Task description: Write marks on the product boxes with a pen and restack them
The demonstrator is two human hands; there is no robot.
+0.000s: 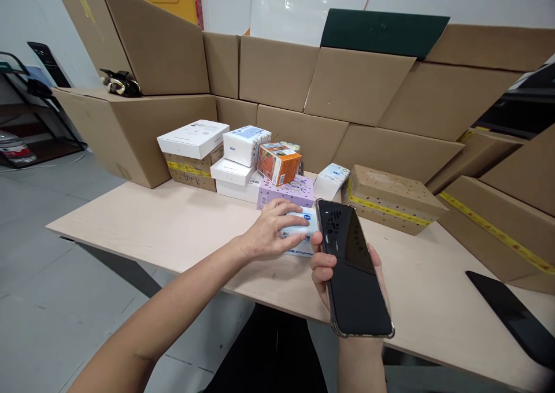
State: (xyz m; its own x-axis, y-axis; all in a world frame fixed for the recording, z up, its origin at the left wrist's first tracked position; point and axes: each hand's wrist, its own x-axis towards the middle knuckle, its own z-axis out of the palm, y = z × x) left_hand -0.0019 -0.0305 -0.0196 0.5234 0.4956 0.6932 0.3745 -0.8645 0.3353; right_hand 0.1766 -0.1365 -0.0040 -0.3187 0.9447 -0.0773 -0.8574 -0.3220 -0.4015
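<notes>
On the left of the table, a flat white box sits on a brown box with yellow tape. Next to it, a soft white pack sits on more white boxes. Then comes my left hand. Its fingers are spread wide, palm down, over the blue and white pack, and I am not squeezing it. The pack lies under my fingertips, on the near side of the purple box. An orange box sits tilted on top of the purple one (it looks a bit wobbly!).

My right hand comes next, closed around the big black phone. My fingers wrap its left edge, and it leans in my palm with its dark front up. I can't tell if the phone touches the pack. Past the phone, a spotty brown box sits farther back, and a flat black thing lies at the far right.
</notes>
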